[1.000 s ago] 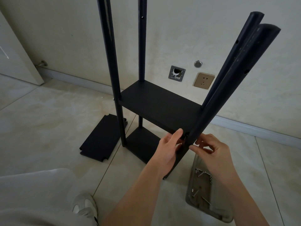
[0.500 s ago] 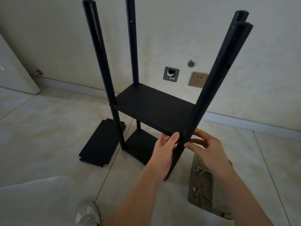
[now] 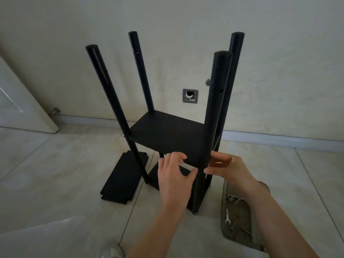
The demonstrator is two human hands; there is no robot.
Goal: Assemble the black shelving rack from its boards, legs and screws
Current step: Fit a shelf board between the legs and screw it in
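Note:
The black rack stands on the tiled floor with its four legs upright. A middle shelf board (image 3: 167, 135) sits between them and a bottom board (image 3: 154, 175) lies low behind my hands. My left hand (image 3: 175, 175) pinches the shelf's front edge, fingers on top and thumb underneath, close to the near right leg (image 3: 217, 101). My right hand (image 3: 229, 168) grips that leg from the right at shelf height, thumb and fingertips on the tube. A small silver screw end shows on the leg just below my thumb. Another screw head sits where the near left leg (image 3: 109, 97) meets the shelf.
A loose black board (image 3: 121, 179) lies flat on the floor left of the rack. A clear tray (image 3: 240, 229) at the lower right holds several screws (image 3: 232, 199) and a small wrench (image 3: 227, 216). My shoe (image 3: 109, 251) is at the bottom edge. The wall stands close behind the rack.
The near right leg, which leaned to the right a second ago, now stands almost vertical. Both hands stayed at the shelf's front right corner.

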